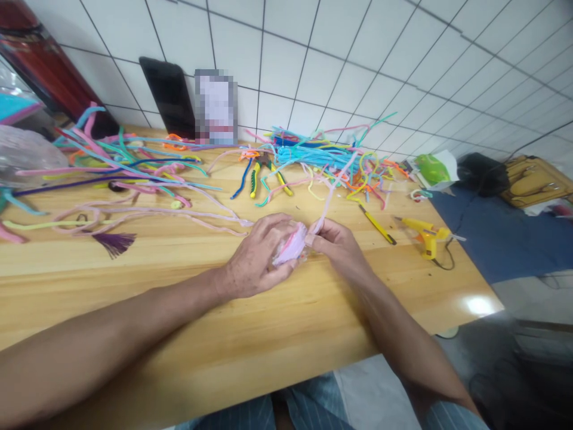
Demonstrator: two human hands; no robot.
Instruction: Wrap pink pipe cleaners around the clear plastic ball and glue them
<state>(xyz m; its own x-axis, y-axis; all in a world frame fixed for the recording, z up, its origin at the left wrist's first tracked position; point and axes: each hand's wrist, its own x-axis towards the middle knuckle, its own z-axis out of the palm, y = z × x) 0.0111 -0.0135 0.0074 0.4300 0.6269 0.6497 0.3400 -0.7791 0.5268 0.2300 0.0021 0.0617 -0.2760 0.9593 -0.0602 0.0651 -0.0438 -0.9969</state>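
Observation:
Above the wooden table [268, 334], my left hand [257, 257] is closed around a small lilac and pink bundle of fuzzy stems [290, 246]. Something clear, perhaps plastic, shows at the bundle's lower edge. A pale lilac pipe cleaner [333, 191] rises from the bundle's right side, and my right hand [333, 242] pinches it near its base between thumb and forefinger. Its free end points up and to the right, over the pile behind. More pale pink pipe cleaners [179, 212] lie left of my left hand. The palm side of the bundle is hidden.
Pliers with yellow-green handles [255, 179] lie before a heap of coloured pipe cleaners [313, 156]. To the right are a yellow cutter knife [376, 224] and a yellow glue gun [427, 235]. A purple tassel [115, 242] lies left; a black phone [169, 98] leans on the tiled wall.

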